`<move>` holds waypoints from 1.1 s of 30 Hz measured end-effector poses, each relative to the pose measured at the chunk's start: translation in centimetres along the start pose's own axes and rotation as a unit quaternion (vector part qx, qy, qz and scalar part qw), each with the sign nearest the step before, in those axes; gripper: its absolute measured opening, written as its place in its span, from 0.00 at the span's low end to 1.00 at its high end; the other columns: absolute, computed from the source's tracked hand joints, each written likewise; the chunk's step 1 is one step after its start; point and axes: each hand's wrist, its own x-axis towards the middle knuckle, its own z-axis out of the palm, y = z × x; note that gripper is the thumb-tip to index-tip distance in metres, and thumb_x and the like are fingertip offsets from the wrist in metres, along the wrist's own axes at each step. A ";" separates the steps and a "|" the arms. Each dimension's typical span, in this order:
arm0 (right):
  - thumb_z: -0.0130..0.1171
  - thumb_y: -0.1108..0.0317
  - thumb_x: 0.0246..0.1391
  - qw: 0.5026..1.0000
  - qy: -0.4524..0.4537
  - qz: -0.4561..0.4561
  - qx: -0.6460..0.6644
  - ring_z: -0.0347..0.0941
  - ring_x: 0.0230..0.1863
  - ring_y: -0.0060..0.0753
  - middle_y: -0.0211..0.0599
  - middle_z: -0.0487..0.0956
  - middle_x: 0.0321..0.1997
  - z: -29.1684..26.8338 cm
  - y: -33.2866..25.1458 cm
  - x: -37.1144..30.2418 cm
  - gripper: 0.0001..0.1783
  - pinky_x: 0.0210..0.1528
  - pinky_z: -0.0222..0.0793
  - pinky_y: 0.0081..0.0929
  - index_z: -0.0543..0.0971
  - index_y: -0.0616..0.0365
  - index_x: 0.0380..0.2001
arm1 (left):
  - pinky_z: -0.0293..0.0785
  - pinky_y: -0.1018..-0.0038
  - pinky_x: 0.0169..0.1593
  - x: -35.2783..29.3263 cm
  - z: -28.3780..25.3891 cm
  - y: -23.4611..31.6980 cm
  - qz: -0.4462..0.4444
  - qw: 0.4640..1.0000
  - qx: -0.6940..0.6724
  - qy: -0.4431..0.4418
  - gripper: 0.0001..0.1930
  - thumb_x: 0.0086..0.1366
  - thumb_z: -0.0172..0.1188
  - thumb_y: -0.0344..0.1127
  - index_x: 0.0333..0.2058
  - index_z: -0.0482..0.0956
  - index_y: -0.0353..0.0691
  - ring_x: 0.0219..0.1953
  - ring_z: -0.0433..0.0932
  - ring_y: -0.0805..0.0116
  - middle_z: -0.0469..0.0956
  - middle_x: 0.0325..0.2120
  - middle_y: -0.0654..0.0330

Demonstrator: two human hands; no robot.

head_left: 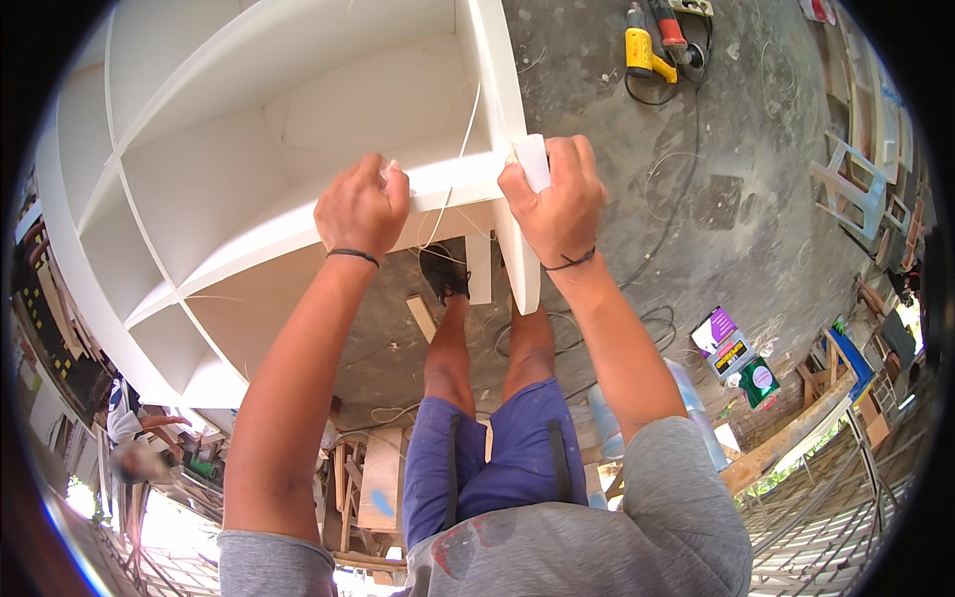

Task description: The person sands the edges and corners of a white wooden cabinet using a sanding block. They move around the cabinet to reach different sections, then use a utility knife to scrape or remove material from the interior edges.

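A large white shelf unit (328, 109) with several compartments fills the upper left. My right hand (562, 194) is closed around a small white block (533, 162), which is at the unit's right upright panel (505, 90). My left hand (363, 209) is curled shut over the front edge of a shelf board (448, 179). Something small and whitish shows at its fingertips, too small to name. Between the hands a thin pale strip (466, 139) curves down across the board.
A yellow heat gun (642, 55) and a red power tool (668, 30) lie on the concrete floor (736, 129), cords trailing. A purple-and-white container (723, 338) and a green one (759, 382) are at right. A blue stool (854, 184) lies far right. Another person (134, 423) is at far left.
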 end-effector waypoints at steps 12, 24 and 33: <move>0.64 0.60 0.46 0.996 0.057 -0.048 -0.040 0.73 0.26 0.51 0.42 0.71 0.29 3.3 -0.8 9.5 0.16 0.28 0.72 0.42 0.70 0.59 0.26 | 0.71 0.61 0.33 -0.6 -0.2 -0.5 0.006 1.000 -0.010 0.000 0.12 0.61 0.52 0.46 0.27 0.76 0.45 0.31 0.77 0.57 0.78 0.23 0.63; 0.61 0.54 0.53 0.952 0.073 0.192 0.229 0.72 0.23 0.25 0.33 0.78 0.23 1.2 1.7 14.2 0.20 0.29 0.68 0.27 0.78 0.64 0.26 | 0.73 0.64 0.36 -0.1 -0.1 -0.2 -0.035 0.999 0.002 -0.011 0.14 0.62 0.53 0.49 0.36 0.80 0.48 0.32 0.79 0.59 0.80 0.25 0.63; 0.58 0.60 0.61 0.875 -0.018 0.330 0.355 0.63 0.19 0.12 0.25 0.72 0.24 -5.4 11.1 -0.7 0.14 0.21 0.59 0.13 0.76 0.62 0.35 | 0.72 0.66 0.51 -1.8 1.2 5.1 0.067 0.963 -0.250 0.077 0.27 0.61 0.62 0.38 0.56 0.68 0.34 0.48 0.78 0.60 0.77 0.48 0.50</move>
